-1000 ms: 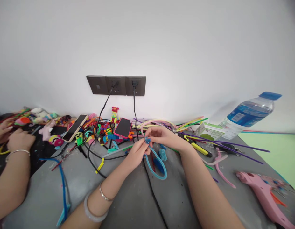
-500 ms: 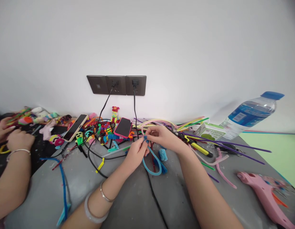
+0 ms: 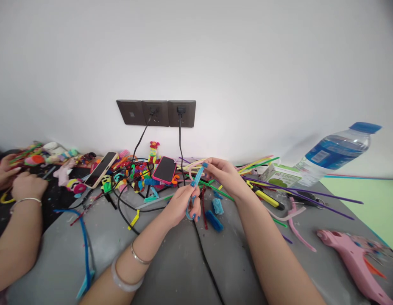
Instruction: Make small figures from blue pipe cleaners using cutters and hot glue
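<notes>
A light blue pipe cleaner (image 3: 199, 175) is stretched between my two hands above the grey table. My left hand (image 3: 185, 203) pinches its lower part, where a loop of it hangs by the curled fingers. The fingertips of my right hand (image 3: 221, 173) grip the upper end, thumb pressed against the forefinger. Just right of my left hand lie a light blue fuzzy coil (image 3: 217, 206) and a darker blue fuzzy coil (image 3: 214, 221). A dark red pipe cleaner (image 3: 204, 207) lies between them and my left hand.
A black cable (image 3: 204, 254) runs beneath my hands. Two phones (image 3: 164, 170) and small fuzzy figures stand behind. To the right are a yellow-black cutter (image 3: 266, 198), a juice box (image 3: 282, 175), a tilted water bottle (image 3: 338, 152) and a pink glue gun (image 3: 352, 262). Another person's hands (image 3: 29, 186) are at left.
My right hand has moved up and right from my left hand, pulling the pipe cleaner into a straight stretch. The wide loop that hung below has shrunk.
</notes>
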Available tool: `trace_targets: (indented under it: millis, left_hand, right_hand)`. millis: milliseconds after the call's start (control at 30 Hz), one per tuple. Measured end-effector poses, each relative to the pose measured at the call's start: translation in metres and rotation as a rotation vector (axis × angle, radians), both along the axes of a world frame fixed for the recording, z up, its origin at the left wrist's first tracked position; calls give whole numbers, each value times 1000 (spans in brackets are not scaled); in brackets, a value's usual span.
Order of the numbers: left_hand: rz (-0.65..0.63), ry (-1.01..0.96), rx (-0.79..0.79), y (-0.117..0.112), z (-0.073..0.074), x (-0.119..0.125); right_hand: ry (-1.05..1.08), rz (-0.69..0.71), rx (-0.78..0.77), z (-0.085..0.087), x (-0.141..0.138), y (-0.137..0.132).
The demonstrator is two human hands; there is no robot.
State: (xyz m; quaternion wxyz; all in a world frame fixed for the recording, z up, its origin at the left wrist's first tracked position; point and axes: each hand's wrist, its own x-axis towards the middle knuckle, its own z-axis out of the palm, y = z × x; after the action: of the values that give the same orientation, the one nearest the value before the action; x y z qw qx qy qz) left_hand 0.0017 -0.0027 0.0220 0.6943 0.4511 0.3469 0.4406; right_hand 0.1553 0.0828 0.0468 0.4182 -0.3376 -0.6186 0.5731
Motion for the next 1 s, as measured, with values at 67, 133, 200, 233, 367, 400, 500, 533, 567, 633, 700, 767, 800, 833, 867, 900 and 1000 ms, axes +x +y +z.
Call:
trace_targets:
  millis: [67, 133, 200, 233, 367, 400, 500, 533, 567, 633, 700, 767, 800, 833, 867, 900, 1000]
  left_hand:
    - [-39, 18, 1, 0, 1, -1]
    - [-74, 34, -4, -1, 0, -1]
    - [-105, 31, -11, -2, -1, -1]
    - [-116, 22, -10, -2, -2, -1]
    - [-87, 2, 28, -1, -3, 0]
    - [-60, 13, 44, -1, -4, 0]
    - [46, 55, 90, 3, -4, -2]
    - [79, 69, 103, 4, -4, -4]
    - [102, 83, 114, 5, -4, -5]
    - [131, 114, 136, 6, -5, -8]
    - [146, 135, 153, 7, -4, -11]
    - [176, 136, 151, 8, -4, -13]
    - [201, 128, 140, 8, -3, -15]
    - [231, 117, 125, 9, -2, -15]
    - [267, 102, 110, 10, -2, -16]
    - [304, 88, 97, 10, -1, -17]
    - [390, 54, 81, 13, 1, -20]
  right_hand:
    - [36, -62, -6, 0, 3, 2]
    - [61, -116, 6, 0, 8, 4]
    - [88, -168, 4, 1, 14, 6]
    - [105, -196, -4, 2, 17, 7]
    - [144, -281, -14, 5, 25, 8]
    - [140, -289, -8, 5, 26, 9]
    - [134, -292, 1, 4, 27, 9]
    - [136, -291, 0, 3, 27, 9]
    - [140, -289, -1, 2, 27, 10]
    - [152, -286, -7, 1, 27, 11]
    - [160, -285, -15, -1, 28, 12]
    - [143, -270, -16, -2, 30, 12]
    - [125, -257, -15, -3, 31, 13]
    - [102, -245, -12, -3, 32, 13]
    - [75, -234, -9, -3, 33, 13]
    - [48, -226, -6, -4, 34, 13]
    - [-20, -227, 11, -4, 35, 13]
